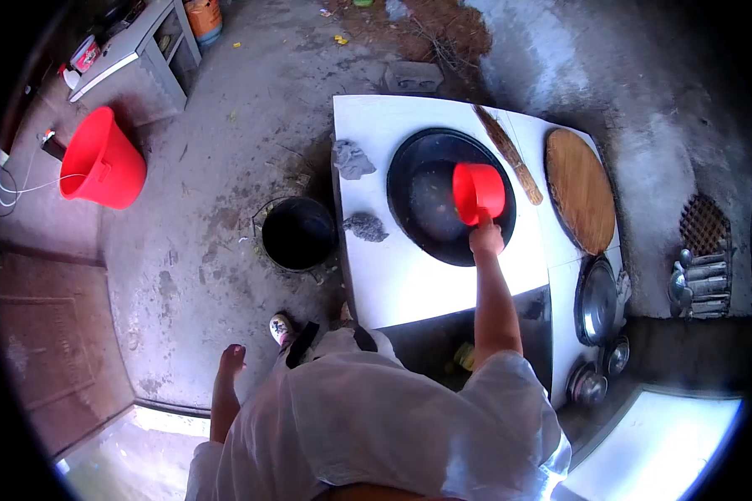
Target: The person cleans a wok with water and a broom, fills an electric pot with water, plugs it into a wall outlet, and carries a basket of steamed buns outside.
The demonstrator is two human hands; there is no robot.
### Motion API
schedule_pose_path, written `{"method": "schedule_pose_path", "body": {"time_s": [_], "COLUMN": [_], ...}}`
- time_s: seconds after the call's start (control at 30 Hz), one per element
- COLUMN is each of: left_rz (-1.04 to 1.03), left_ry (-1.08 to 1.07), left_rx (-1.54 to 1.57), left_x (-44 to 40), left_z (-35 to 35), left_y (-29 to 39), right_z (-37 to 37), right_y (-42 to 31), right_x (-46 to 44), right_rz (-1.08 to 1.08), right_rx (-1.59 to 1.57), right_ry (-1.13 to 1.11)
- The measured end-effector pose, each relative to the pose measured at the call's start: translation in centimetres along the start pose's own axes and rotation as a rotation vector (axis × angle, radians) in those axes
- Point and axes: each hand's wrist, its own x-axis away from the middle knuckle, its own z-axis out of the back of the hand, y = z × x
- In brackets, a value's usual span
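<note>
My right hand (pixel 486 239) is closed round the handle of a red scoop (pixel 486 185), grip narrow and wrapped on it. The scoop is over the right half of the wok (pixel 422 225), its handle end toward me; can't tell whether its bowl touches the wok's inside or hangs above. The wok's dark bottom has pale specks; can't tell how much liquid it has. My right arm reaches straight across the near rim of the wok. My left hand (pixel 233 359) hangs low by my side, well apart from the wok, to its left and nearer me; fingers too small to read, so can't tell if that grip is wide or narrow. The wok is set in a white stove top (pixel 409 296). Just left of the wok, on the stove top: a crumpled grey rag (pixel 353 159) and, nearer me, a darker grey clump (pixel 365 226). Right of the wok: a straw brush (pixel 510 157) lying slanted near the rim, then a round wooden lid (pixel 581 190); nearer me than that lid, a metal lid (pixel 597 301). Left of the wok, on the floor: a black bucket (pixel 299 234). Farther left, a red bucket (pixel 119 171).
</note>
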Motion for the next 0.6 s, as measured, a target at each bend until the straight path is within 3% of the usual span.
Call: {"method": "schedule_pose_path", "body": {"time_s": [0.1, 0.3, 0.37, 0.43, 0.5, 0.53, 0.6], "left_rz": [-0.025, 0.038, 0.101, 0.162, -0.135, -0.136, 0.029], "left_ry": [0.026, 0.027, 0.033, 0.038, -0.022, -0.022, -0.003], "left_rx": [-0.066, -0.007, -0.025, -0.043, -0.27, -0.268, -0.245], "left_x": [1.5, 2.7, 2.7, 2.5, 1.5, 0.6, -1.0], "left_z": [-1.9, -3.2, -3.5, -3.5, -3.1, -3.1, -2.8], "left_y": [1.8, -0.2, -0.8, -2.0, -3.8, -4.2, -3.8], "right_z": [-2.8, -2.8, -3.7, -6.5, -5.4, -4.2, -1.4], "right_y": [1.9, -1.5, -1.4, -0.3, -0.7, -0.4, -1.0], "right_x": [-4.3, -3.7, -4.2, -6.2, -6.2, -5.5, -3.6], "right_rz": [-0.035, 0.092, 0.177, 0.213, -0.152, -0.218, -0.302], "right_rx": [0.207, 0.137, -0.182, -0.182, -0.718, -1.023, -1.156], "right_ry": [0.022, -0.146, -0.194, -0.13, -0.638, -0.765, -0.802]}}
